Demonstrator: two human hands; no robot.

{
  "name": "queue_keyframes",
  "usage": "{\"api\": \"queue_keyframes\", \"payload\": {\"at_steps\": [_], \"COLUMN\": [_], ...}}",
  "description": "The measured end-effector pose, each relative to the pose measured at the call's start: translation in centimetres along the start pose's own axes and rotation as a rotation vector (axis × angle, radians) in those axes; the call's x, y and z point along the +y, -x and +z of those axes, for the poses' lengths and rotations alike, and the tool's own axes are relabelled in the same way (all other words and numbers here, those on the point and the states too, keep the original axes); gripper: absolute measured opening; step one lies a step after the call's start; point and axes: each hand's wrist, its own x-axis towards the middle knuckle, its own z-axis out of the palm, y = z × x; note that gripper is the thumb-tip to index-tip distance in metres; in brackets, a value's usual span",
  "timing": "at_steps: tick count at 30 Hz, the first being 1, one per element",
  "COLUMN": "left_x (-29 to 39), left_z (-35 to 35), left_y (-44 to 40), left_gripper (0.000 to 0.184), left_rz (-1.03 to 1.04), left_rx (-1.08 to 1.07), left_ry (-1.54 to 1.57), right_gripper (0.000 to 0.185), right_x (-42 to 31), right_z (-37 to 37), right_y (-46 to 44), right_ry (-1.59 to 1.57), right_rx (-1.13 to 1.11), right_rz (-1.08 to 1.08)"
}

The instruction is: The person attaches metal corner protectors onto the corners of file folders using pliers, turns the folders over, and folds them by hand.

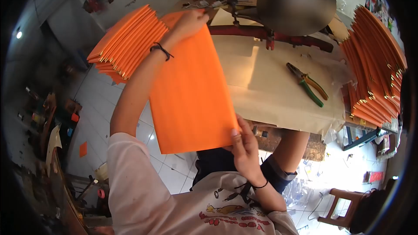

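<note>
A large flat orange folder (191, 95) slants across the front left of the work table, partly over its edge. My right hand (246, 148) pinches its near right corner, thumb on top and fingers along the side. At the far end my left hand (189, 26) reaches over the folder, its fingers curled at the far right edge; the fingertips are partly hidden. Pliers (308, 85) with green and yellow handles lie to the right on the tan sheet (270, 100) covering the table.
Stacks of similar orange pieces with gold-coloured corners stand at left (126, 43) and right (376, 69). A red metal bar (244, 30) and a blurred, rounded grey machine part (300, 4) are at the back. A wooden stool (342, 209) is on the floor, lower right.
</note>
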Motion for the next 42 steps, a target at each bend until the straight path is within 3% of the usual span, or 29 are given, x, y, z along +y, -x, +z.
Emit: {"api": "queue_keyframes", "payload": {"at_steps": [10, 13, 16, 21, 25, 28, 29, 33, 40, 42], "left_x": [-0.5, -1.4, -1.6, 4.5, 6.8, 8.9, 8.9, 4.7, 3.8, 4.0], "left_z": [9.7, 12.1, 13.1, 8.9, 4.0, 2.8, 3.3, 5.1, 5.3, 5.3], "left_y": [2.4, 1.9, 2.6, 10.6, 16.3, 18.6, 18.9, 17.6, 16.5, 16.6], "left_gripper": [0.052, 0.049, 0.053, 0.065, 0.098, 0.108, 0.107, 0.094, 0.096, 0.095], "left_rz": [-0.235, -0.166, 0.072, 0.043, 0.526, 0.484, 0.374, 0.426, 0.454, 0.453], "left_rx": [-0.354, -0.209, -0.263, -0.513, -0.849, -0.907, -0.858, -0.642, -0.599, -0.570], "left_ry": [-0.062, 0.127, 0.199, -0.049, -0.027, -0.074, -0.167, -0.102, -0.032, -0.036], "right_gripper": [0.048, 0.046, 0.042, 0.029, 0.015, 0.010, 0.017, 0.041, 0.041, 0.039], "right_x": [1.4, 1.8, 2.1, 2.4, 2.2, 2.5, 2.7, 2.5, 3.7, 3.7], "right_z": [-1.0, -0.8, -0.5, -1.4, -1.7, -1.4, -1.6, -1.8, -4.3, -4.0], "right_y": [2.3, 1.9, 1.5, 0.3, -1.7, -3.8, -4.6, -6.1, -5.8, -6.5], "right_ry": [-0.282, -0.385, -0.445, -0.514, -0.476, -0.447, -0.477, -0.543, 0.119, 0.245], "right_rx": [0.073, 0.152, 0.246, 0.272, 0.306, 0.275, 0.216, 0.063, 0.027, 0.112], "right_rz": [0.202, 0.144, 0.100, 0.048, 0.090, 0.074, 0.100, 0.084, -0.070, -0.119]}}
